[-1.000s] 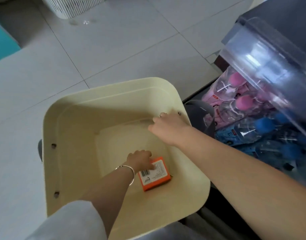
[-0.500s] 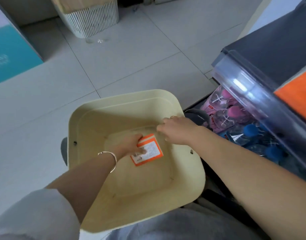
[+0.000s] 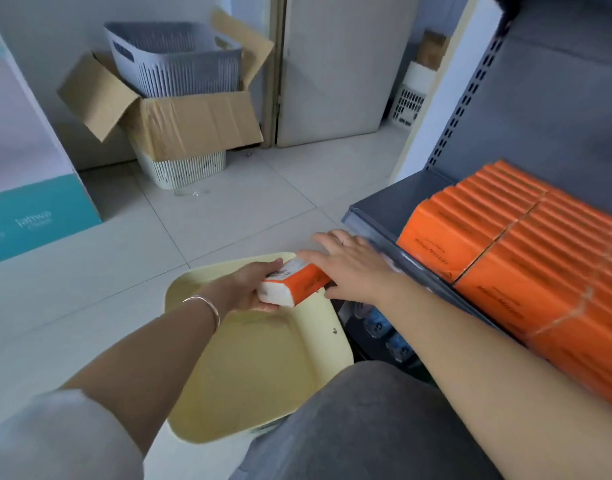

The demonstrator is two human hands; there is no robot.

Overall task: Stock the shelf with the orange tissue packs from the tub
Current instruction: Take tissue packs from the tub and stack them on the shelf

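Grips a small orange tissue pack with a white end and a barcode label (image 3: pixel 294 284) in the left hand (image 3: pixel 249 289), fingers curled over its top and thumb underneath. Holds it in the air above the far rim of the pale yellow plastic tub (image 3: pixel 249 375). Wears a thin silver bangle (image 3: pixel 207 306) on that wrist.

Lays the right hand (image 3: pixel 353 268) palm down over the pack's other end, fingers straight and a little spread, thumb stretched out below it. Cannot tell whether that hand presses on the pack or only covers it.

On the pale tiled floor (image 3: pixel 159 237), the tub, just beside the dark grey metal shelf (image 3: pixel 384 206). On that shelf, tight rows of large orange tissue packs (image 3: pixel 505 258), set edge to edge, near the right forearm. Below, blue-capped items (image 3: pixel 377 323), blurred.

Across the floor, an open brown cardboard box (image 3: pixel 193 123) holding a grey slatted plastic basket (image 3: pixel 172 64) and sitting in a white slatted basket (image 3: pixel 183 171). At far left, a teal-and-white carton (image 3: pixel 37 216).
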